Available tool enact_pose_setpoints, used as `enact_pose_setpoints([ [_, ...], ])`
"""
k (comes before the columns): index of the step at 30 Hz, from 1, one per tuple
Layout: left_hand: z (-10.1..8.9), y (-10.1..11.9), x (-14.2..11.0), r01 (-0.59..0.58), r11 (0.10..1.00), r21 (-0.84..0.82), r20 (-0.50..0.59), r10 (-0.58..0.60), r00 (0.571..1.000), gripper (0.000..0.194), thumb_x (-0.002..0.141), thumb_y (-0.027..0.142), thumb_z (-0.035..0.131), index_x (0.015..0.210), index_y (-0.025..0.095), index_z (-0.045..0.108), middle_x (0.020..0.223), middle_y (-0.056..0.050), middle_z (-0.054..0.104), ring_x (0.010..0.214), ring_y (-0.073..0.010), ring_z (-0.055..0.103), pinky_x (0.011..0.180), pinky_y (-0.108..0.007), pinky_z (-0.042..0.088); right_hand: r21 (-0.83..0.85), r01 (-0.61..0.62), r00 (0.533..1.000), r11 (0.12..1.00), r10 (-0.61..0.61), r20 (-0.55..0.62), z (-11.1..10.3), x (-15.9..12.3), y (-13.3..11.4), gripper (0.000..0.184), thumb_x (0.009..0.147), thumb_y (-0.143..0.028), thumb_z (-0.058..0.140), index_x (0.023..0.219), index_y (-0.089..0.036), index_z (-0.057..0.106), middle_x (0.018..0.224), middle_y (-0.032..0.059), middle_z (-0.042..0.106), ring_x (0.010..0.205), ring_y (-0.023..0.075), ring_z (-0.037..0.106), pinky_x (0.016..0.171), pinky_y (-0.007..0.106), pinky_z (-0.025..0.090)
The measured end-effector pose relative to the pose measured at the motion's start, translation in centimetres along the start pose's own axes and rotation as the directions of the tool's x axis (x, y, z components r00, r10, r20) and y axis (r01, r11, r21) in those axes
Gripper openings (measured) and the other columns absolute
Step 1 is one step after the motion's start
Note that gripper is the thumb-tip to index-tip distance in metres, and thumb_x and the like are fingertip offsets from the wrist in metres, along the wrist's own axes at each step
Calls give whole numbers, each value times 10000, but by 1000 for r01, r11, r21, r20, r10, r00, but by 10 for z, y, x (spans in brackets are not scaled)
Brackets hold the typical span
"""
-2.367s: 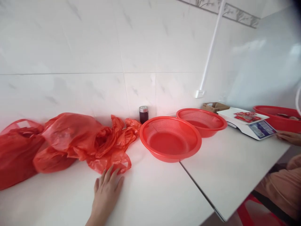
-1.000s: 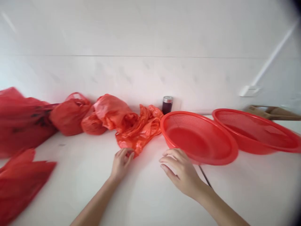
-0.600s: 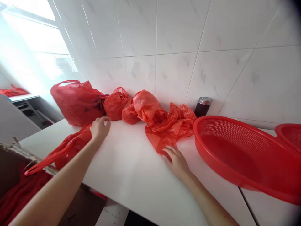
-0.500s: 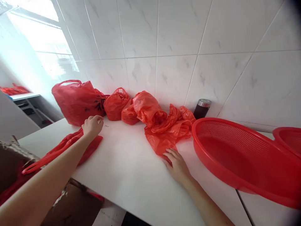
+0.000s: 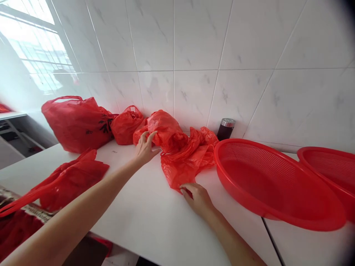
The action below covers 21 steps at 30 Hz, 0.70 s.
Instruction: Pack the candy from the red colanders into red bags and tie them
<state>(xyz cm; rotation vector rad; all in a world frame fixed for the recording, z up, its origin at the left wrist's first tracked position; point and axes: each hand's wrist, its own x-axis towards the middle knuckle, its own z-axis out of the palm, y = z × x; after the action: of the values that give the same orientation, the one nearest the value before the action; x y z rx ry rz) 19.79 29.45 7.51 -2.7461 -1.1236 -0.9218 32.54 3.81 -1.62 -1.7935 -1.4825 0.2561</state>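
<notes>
My right hand [image 5: 197, 197] pinches the near edge of a crumpled thin red plastic bag [image 5: 180, 168] lying on the white table [image 5: 144, 214]. My left hand [image 5: 146, 148], fingers apart and holding nothing, is over the table in front of a bunched red plastic bag [image 5: 166, 127]. That bunched bag sits behind the flat one, and they overlap. At the left, another red plastic bag [image 5: 69, 181] lies flattened, its handles stretching over the table's edge. My left forearm hides part of the table.
A full red bag with black print [image 5: 80, 125] and a smaller tied red bag [image 5: 126, 125] stand along the tiled wall. A dark flask [image 5: 226, 129] stands behind a red plastic basket [image 5: 260, 214]; a second red basket [image 5: 327, 166] is further right. An opened cardboard box [image 5: 33, 212] is at lower left.
My left hand has moved right, away from the flattened bag at the left and toward the bunched bags. My right hand has stayed at the thin bag's near edge. The view has shifted right.
</notes>
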Motion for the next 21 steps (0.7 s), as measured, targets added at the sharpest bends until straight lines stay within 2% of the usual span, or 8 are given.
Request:
enact_pose_setpoints([
  [2,4,14,6,-28,1000,8,31,27,999,844,712,447,704,1446,387,291,1562,-89,118,1318,-384,333,939,-493,445,20,-14,1000,1000,14,9,-2,0,0,209,913,-259,483,998,-256,674,946,-9,694,856,179,612,774,314,470],
  [4,6,21,14,-20,1000,19,62,18,998,766,708,410,704,1400,404,376,1580,-63,72,1317,-424,322,892,-496,467,34,-13,1000,999,13,18,-3,1,-1,212,919,-256,470,989,-256,671,931,-13,691,843,170,611,755,297,466],
  [6,7,22,24,21,1000,23,93,-23,995,631,717,358,679,1319,342,489,1555,-92,175,1265,-416,405,860,-474,481,39,2,1000,999,-3,24,-5,2,-2,208,924,-250,462,969,-252,665,924,-16,688,838,162,609,748,285,457],
  [9,0,20,47,93,996,6,131,-93,987,387,711,266,623,1097,238,621,1293,-135,523,1031,-341,599,791,-426,497,14,40,999,999,-40,25,-6,3,-1,207,932,-234,443,906,-243,649,864,-21,676,787,148,593,719,269,437],
  [12,-17,20,71,165,985,-45,78,-161,984,278,718,234,548,984,196,617,959,-102,647,884,-291,636,719,-373,489,-5,66,998,998,-66,20,-6,3,0,203,932,-221,437,847,-234,622,801,-25,654,724,135,563,675,251,410],
  [15,-40,26,84,205,970,-128,-19,-209,978,268,752,269,495,999,190,566,874,-63,644,785,-215,621,633,-292,461,-2,72,997,997,-72,14,-6,4,2,199,925,-213,443,804,-225,600,779,-25,643,704,129,547,661,242,395],
  [17,-56,32,82,192,965,-176,-59,-205,977,247,753,287,493,978,200,547,846,-33,630,721,-169,595,582,-250,432,3,71,997,997,-71,10,-7,5,2,192,918,-205,448,794,-222,594,775,-25,640,700,127,546,654,236,392],
  [21,-82,36,60,141,957,-252,-154,-183,971,176,677,261,555,846,214,538,707,31,563,605,-117,513,527,-221,368,16,68,998,998,-68,4,-6,4,2,172,907,-190,462,811,-226,600,775,-34,644,692,117,545,637,224,391],
])
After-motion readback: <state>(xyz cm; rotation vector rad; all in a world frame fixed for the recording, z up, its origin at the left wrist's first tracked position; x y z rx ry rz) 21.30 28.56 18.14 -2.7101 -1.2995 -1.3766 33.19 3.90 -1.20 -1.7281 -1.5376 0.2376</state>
